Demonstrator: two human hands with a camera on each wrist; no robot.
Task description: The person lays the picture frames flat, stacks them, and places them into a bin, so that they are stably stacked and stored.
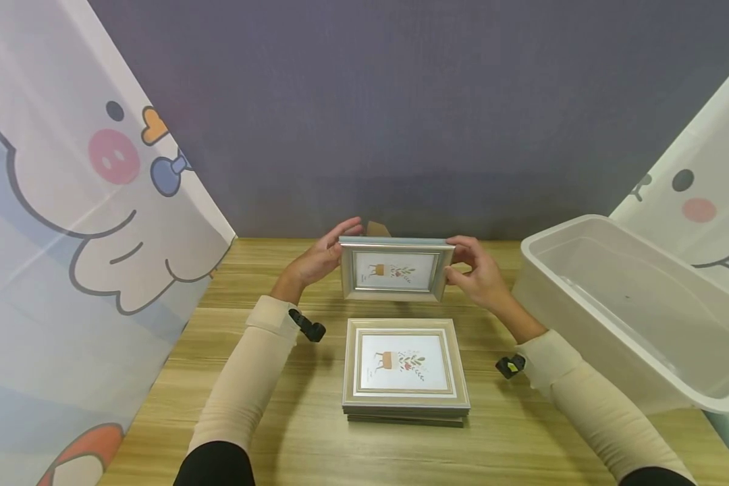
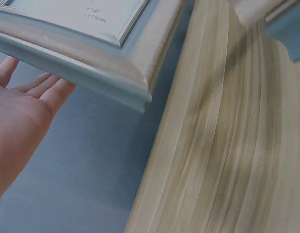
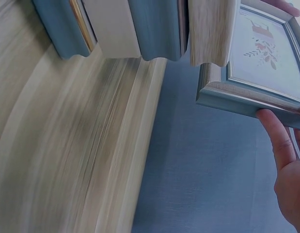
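Raised over the far part of the table is a silver-edged picture frame (image 1: 347, 283) with a plant print, its front tilted toward me. My left hand (image 1: 318, 260) holds its left edge, with some fingertips reaching behind it in the left wrist view. On the opposite edge, my right hand (image 1: 480, 280) grips the frame, thumb along the side. A brown flap (image 1: 376, 229) shows behind the frame's top. Nearer me lies a stack of picture frames (image 1: 460, 378); the uppermost has a pale gold border and a similar print.
A large white plastic bin (image 1: 607, 324) stands at the right, beside my right forearm. The wood-grain table (image 1: 267, 270) ends at a dark grey panel (image 1: 425, 121) at the back. Cartoon-printed sheets (image 1: 48, 223) rise on both sides.
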